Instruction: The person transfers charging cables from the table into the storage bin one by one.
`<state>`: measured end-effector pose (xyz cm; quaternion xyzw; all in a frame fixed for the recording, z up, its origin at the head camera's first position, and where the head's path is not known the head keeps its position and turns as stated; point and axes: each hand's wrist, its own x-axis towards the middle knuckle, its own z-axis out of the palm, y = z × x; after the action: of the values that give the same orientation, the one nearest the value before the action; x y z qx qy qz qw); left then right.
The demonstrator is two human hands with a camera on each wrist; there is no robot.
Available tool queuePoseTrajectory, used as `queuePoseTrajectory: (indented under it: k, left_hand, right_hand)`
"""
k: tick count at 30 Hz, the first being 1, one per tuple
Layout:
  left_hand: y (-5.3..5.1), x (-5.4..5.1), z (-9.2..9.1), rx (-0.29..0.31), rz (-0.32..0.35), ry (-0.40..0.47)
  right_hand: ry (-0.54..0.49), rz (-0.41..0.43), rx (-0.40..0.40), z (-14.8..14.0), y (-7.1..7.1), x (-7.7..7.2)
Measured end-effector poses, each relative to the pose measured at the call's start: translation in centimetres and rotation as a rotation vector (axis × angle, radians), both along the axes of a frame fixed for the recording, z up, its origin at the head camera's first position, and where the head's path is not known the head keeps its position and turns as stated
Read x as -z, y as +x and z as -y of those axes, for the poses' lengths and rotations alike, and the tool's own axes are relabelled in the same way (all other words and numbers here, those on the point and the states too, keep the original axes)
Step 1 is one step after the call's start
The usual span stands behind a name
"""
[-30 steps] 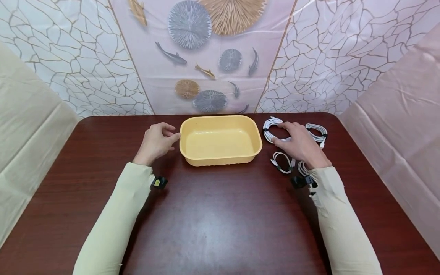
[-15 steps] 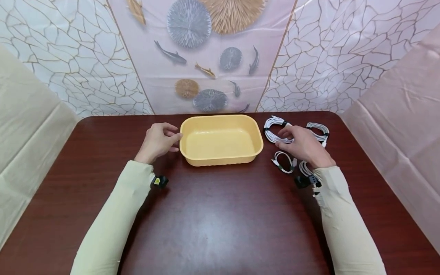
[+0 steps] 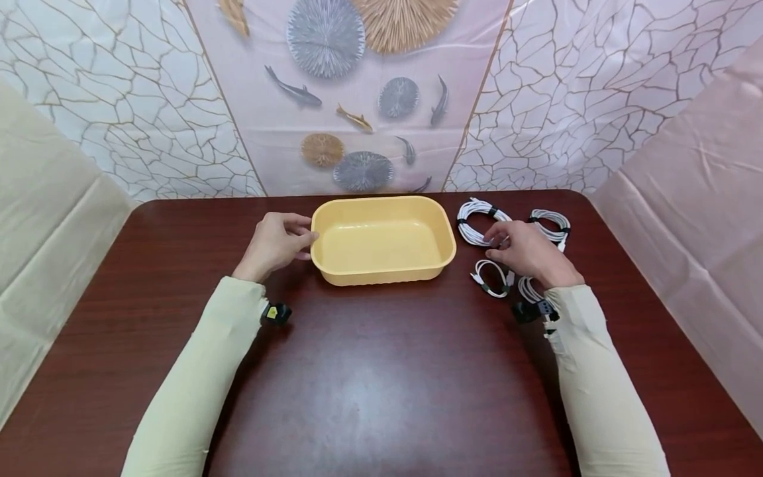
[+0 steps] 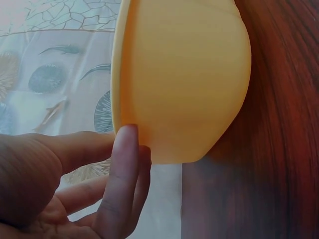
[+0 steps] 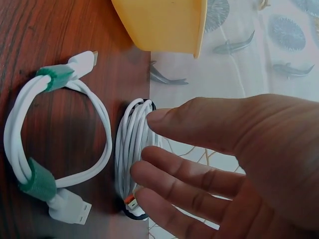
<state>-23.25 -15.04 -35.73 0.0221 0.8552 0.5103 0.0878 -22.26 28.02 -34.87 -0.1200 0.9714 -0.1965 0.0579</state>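
My left hand (image 3: 275,246) is at the left end of a yellow plastic tub (image 3: 381,273). Its thumb lies over the rim and a finger presses the outer wall, pinching it; the left wrist view shows these fingers (image 4: 124,164) against the tub. My right hand (image 3: 529,250) hovers beside a large coiled white cable (image 3: 471,232) with black ties, thumb and fingers apart and nothing between them. Nearer me lies a small coiled white cable (image 5: 15,124) with green straps. Partly under my right wrist is another coiled cable (image 3: 527,289).
A further coiled cable (image 3: 554,218) with black ties lies at the back right. Everything rests on a dark reddish wooden table (image 3: 369,371). Patterned cloth (image 3: 357,99) hangs right behind the table's far edge, and plain cloth walls stand at both sides.
My right hand has drawn back slightly to the right, uncovering more of the large coiled cable. My left thumb has edged a little farther over the tub's rim. The tub stays nearly in place.
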Motion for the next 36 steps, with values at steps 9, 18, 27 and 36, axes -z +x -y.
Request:
queuePoseTrajectory:
  k: [9,18,27,36]
  left_hand:
    - [-0.05,0.03,0.03,0.006,-0.024,-0.008]
    - [-0.13,0.1,-0.17,0.01,-0.026,-0.024]
    - [0.4,0.28,0.4,-0.01,-0.027,-0.023]
    - [-0.02,0.27,0.13,-0.006,-0.022,-0.021]
  right_hand:
    - [-0.008,0.018,-0.023,-0.47,-0.35,0.27]
    - [-0.005,0.055,-0.024,-0.91,-0.44,0.46]
    - [-0.024,0.093,-0.062,-0.45,-0.68,0.69]
    - [-0.036,0.145,-0.069,-0.72,-0.65,0.6]
